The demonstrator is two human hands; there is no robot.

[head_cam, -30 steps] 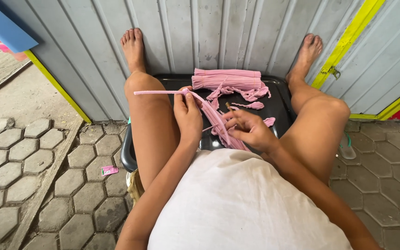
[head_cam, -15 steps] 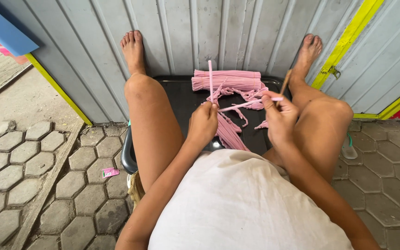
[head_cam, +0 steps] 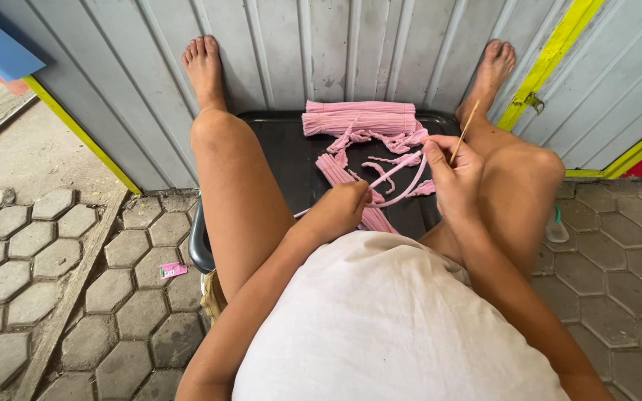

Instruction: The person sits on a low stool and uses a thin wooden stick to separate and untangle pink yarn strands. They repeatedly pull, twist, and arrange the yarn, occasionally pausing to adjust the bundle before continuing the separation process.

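Your right hand (head_cam: 455, 174) pinches a thin wooden stick (head_cam: 464, 131), pointing up and away, over the black plastic tray (head_cam: 284, 145). Your left hand (head_cam: 343, 208) is closed on a pink rubbery strip (head_cam: 399, 167); its fingers are hidden.

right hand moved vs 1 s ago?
Yes. The right hand, holding a thin wooden stick, has shifted right, off the black plastic tray centre toward the right knee.

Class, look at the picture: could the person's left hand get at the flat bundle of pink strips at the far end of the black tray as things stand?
Probably yes: the left hand sits over the black tray, with open tray between it and the pink bundle.
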